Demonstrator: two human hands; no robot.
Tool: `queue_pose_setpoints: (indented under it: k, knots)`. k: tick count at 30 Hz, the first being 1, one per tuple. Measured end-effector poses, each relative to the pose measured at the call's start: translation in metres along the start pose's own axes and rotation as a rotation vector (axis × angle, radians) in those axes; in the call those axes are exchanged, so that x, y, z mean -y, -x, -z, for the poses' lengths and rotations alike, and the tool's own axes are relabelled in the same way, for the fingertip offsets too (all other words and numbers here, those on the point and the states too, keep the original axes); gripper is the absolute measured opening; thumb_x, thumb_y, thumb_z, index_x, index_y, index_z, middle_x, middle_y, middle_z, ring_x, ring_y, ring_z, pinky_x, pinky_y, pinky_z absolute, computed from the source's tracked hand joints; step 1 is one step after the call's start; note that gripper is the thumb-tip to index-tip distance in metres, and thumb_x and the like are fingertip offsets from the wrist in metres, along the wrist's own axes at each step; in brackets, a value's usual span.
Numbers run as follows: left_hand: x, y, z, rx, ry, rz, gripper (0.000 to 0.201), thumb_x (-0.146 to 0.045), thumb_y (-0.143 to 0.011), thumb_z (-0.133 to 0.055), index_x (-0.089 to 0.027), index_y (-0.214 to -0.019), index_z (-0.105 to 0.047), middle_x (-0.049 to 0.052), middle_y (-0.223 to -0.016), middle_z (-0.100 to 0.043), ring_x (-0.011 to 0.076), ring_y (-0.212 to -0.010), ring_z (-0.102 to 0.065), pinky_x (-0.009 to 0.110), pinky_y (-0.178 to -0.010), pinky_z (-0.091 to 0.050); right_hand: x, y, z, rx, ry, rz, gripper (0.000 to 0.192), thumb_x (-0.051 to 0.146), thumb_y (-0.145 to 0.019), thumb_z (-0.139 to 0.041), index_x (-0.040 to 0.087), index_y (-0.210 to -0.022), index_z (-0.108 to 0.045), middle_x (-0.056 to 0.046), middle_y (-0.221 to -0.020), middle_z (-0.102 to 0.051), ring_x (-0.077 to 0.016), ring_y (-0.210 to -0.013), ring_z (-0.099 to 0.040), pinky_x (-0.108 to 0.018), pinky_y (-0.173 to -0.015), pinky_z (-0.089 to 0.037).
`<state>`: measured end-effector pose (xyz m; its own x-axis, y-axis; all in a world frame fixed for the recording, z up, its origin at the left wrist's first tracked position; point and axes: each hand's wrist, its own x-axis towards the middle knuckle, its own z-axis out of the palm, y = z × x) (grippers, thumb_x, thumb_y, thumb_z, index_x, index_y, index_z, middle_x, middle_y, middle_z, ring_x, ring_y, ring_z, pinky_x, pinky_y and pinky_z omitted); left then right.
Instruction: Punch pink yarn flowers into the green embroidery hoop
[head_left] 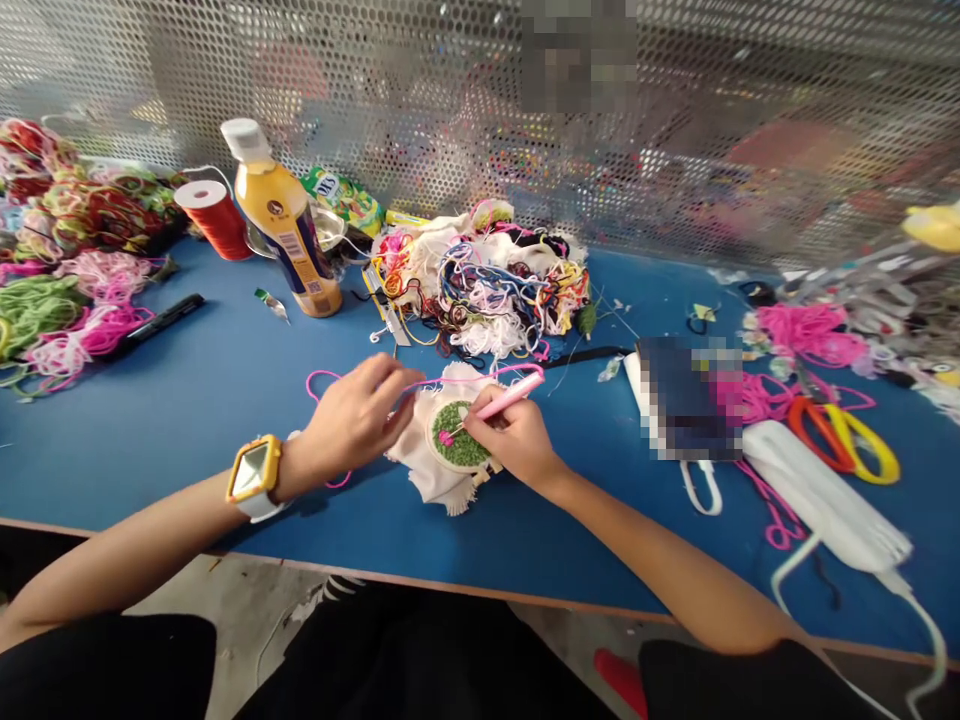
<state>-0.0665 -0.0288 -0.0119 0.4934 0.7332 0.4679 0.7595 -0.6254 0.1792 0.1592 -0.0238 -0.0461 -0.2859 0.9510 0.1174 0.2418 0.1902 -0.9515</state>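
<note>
Embroidery hoop [459, 436] lies on the blue table [187, 400] between my hands, its cloth nearly filled with green stitching, one small pink patch [447, 437] begun; most pink looks left to do. My right hand [514, 440] is pinched around the pink punch needle [504, 399], tip down on that patch, wrist resting just right of the hoop. My left hand [352, 420], fingers curled, presses the cloth edge and pink yarn [322, 378] just left of it.

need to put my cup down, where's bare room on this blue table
Bare blue table between the black marker and the left hand; more near the front edge. Crowded: thread pile, scissors.
</note>
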Motion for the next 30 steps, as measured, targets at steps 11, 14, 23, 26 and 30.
queue_pose_setpoints:
  k: [11, 14, 23, 26, 30]
  knots:
    - [0.005, 0.019, -0.021, 0.312, 0.231, -0.051, 0.059, -0.045, -0.090, -0.055, -0.011, -0.137, -0.044, 0.019, -0.129, -0.058, 0.0290, -0.114, -0.058, 0.043, -0.095, -0.051, -0.001, 0.011, 0.001, -0.044, 0.126, 0.180, 0.020, 0.022, -0.084, -0.060, 0.021, -0.066, -0.051, 0.005, -0.057, -0.047, -0.0090, -0.049, -0.040, -0.025, -0.049, -0.035]
    - [0.003, 0.019, -0.025, 0.320, 0.324, -0.082, 0.084, -0.057, -0.085, -0.059, -0.013, -0.149, -0.028, 0.021, -0.139, -0.052, 0.0335, -0.123, -0.052, 0.050, -0.101, -0.047, -0.001, 0.013, -0.002, -0.049, 0.094, 0.200, 0.021, 0.020, -0.085, -0.060, 0.021, -0.066, -0.051, 0.005, -0.056, -0.047, -0.0083, -0.048, -0.040, -0.024, -0.047, -0.034]
    - [0.000, 0.023, -0.035, 0.333, 0.369, -0.060, 0.090, -0.056, -0.087, -0.058, -0.016, -0.153, -0.012, 0.021, -0.146, -0.047, 0.0350, -0.126, -0.047, 0.051, -0.098, -0.045, -0.011, 0.020, -0.004, -0.067, 0.088, 0.235, 0.016, 0.013, -0.084, -0.062, 0.020, -0.072, -0.053, 0.005, -0.060, -0.052, -0.0084, -0.051, -0.046, -0.023, -0.049, -0.039]
    - [-0.001, 0.023, -0.037, 0.334, 0.377, -0.042, 0.092, -0.057, -0.087, -0.058, -0.016, -0.154, -0.010, 0.022, -0.146, -0.046, 0.0356, -0.126, -0.046, 0.051, -0.098, -0.045, -0.013, 0.022, -0.005, -0.085, 0.099, 0.234, 0.015, 0.012, -0.084, -0.062, 0.020, -0.074, -0.054, 0.005, -0.059, -0.052, -0.0092, -0.051, -0.049, -0.022, -0.048, -0.042]
    - [-0.002, 0.020, -0.041, 0.338, 0.386, -0.038, 0.099, -0.058, -0.084, -0.061, -0.014, -0.154, -0.008, 0.023, -0.144, -0.045, 0.0380, -0.128, -0.043, 0.054, -0.100, -0.042, -0.009, 0.020, -0.006, -0.073, 0.170, 0.323, 0.012, 0.011, -0.085, -0.060, 0.019, -0.078, -0.056, 0.002, -0.063, -0.059, -0.0114, -0.055, -0.057, -0.023, -0.051, -0.049]
